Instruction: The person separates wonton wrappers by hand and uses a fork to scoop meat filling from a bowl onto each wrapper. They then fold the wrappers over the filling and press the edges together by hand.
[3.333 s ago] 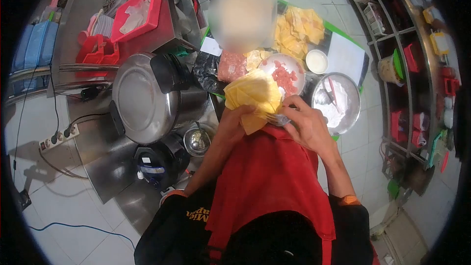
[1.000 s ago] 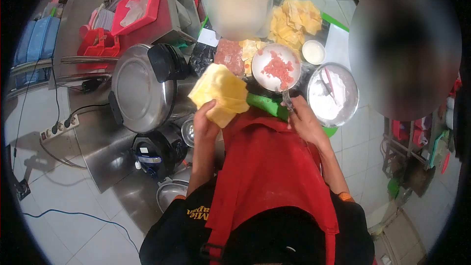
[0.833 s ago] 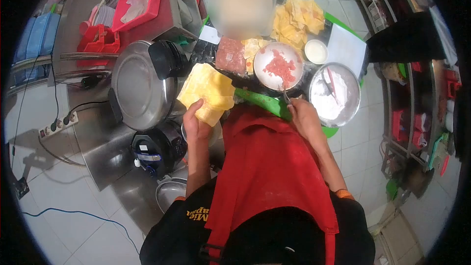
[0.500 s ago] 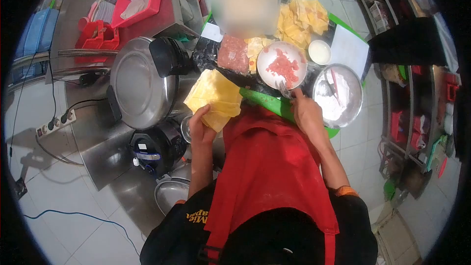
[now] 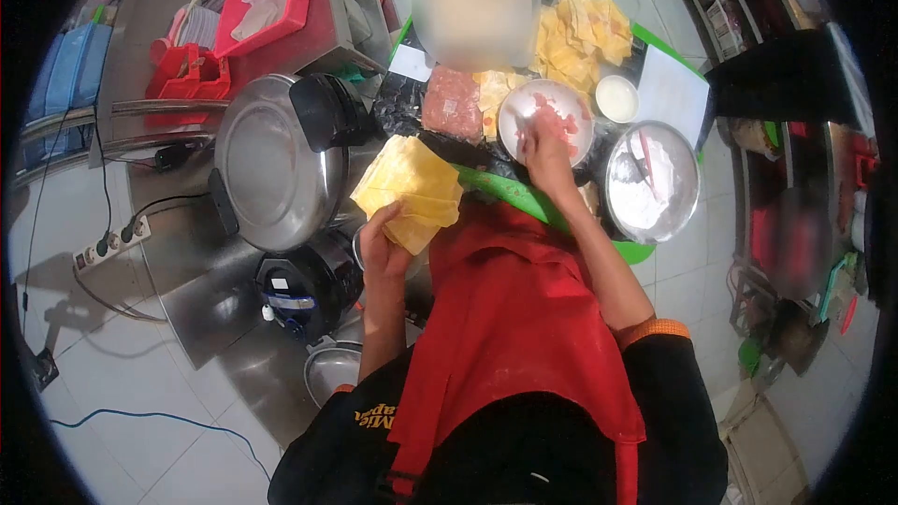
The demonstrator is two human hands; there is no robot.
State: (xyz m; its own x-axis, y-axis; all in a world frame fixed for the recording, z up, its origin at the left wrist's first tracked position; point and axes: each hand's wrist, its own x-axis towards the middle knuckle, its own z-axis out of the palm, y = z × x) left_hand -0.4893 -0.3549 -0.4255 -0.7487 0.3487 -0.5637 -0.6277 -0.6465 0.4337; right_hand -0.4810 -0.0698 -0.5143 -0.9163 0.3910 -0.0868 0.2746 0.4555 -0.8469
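My left hand [image 5: 382, 241] is closed on a stack of yellow dough wrappers [image 5: 412, 182], thumb on top, held left of the red apron. Over the near left part of a white bowl [image 5: 510, 112], my right hand [image 5: 545, 154] has its fingers curled around a fork, which the hand mostly covers. Pink minced meat [image 5: 563, 123] lies in that bowl under and beyond the fingers. A flat pack of minced meat [image 5: 452, 103] rests to the left of the bowl. Behind it, folded yellow wrapper pieces [image 5: 585, 33] are heaped.
A small cup of white liquid [image 5: 616, 98] stands right of the bowl. Nearer is a round metal tray [image 5: 687, 196] with white powder and a utensil. A large lidded steel pot [image 5: 271, 164] stands at left. Power strip [image 5: 112, 245] and cables lie lower left; shelves line the right.
My right hand has moved from the bowl's near edge up and left, over the meat. My left hand keeps holding the wrappers in nearly the same place. The view has shifted slightly.
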